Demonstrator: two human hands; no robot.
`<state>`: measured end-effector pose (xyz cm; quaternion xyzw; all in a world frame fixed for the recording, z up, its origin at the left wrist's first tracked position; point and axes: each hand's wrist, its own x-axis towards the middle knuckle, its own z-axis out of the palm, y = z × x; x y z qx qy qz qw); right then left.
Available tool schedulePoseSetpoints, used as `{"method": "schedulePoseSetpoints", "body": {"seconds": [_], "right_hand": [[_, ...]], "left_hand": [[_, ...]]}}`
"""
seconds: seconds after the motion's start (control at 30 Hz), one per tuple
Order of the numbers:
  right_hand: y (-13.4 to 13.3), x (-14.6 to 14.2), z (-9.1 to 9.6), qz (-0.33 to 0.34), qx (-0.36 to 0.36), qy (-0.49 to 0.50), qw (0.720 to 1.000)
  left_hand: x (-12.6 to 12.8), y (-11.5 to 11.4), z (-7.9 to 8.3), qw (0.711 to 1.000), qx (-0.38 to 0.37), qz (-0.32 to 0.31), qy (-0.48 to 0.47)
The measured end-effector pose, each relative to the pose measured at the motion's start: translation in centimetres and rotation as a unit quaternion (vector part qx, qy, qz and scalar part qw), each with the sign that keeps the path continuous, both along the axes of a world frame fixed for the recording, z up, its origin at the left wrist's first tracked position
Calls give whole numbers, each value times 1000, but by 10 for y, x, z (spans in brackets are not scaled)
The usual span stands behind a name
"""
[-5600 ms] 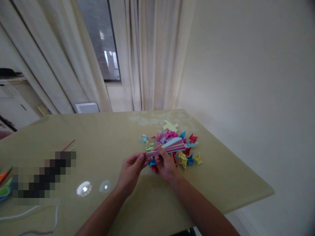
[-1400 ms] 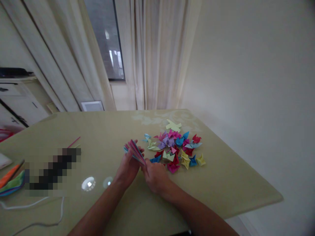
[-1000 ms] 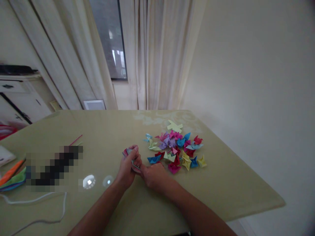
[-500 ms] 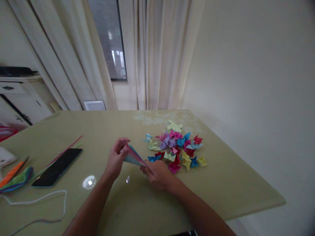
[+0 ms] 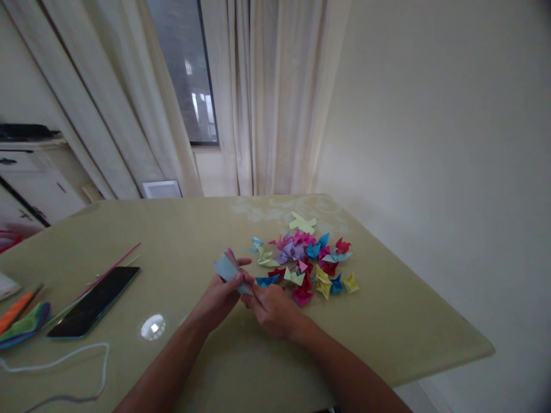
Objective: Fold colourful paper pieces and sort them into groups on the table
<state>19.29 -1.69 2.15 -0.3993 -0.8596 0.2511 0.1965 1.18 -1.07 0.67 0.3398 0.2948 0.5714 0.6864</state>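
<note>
A small stack of coloured paper sheets (image 5: 227, 268), light blue on the near face with pink behind, is held above the table between both hands. My left hand (image 5: 224, 292) grips it from the left, thumb across the blue face and fingers behind. At its lower right end, my right hand (image 5: 271, 307) pinches the sheets; the fingertips are partly hidden. Just beyond my right hand lies a pile of folded paper origami pieces (image 5: 295, 250) in pink, purple, blue, red, yellow and pale green.
On the left of the table (image 5: 181, 229) lie a black phone (image 5: 94, 303), thin pink and green sticks (image 5: 116, 264), an orange-handled tool (image 5: 16, 310), a colourful pouch (image 5: 28, 327) and a white cable (image 5: 55, 364). A wall (image 5: 430, 172) borders the right side.
My left hand has slid down the stack towards my right hand, its thumb now flat on the blue face. The sheets' upper end now shows above it. The view has shifted slightly.
</note>
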Motion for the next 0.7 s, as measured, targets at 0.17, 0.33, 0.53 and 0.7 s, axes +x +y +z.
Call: {"method": "schedulePoseSetpoints", "body": {"seconds": [0.17,0.33,0.53,0.7], "right_hand": [[-2,-1,2,18,-49,59,997],[-3,-2,2,54,-108,144,982],[-1,-5,-1,43,-153,183,970],[1,-7,-3,20,-136,170,976]], "left_hand": [[-3,-3,-4,998,-36,16,-48],[-3,-5,6,997,-40,48,-49],[-3,0,20,990,-27,136,14],[-2,3,24,976,7,201,82]]}}
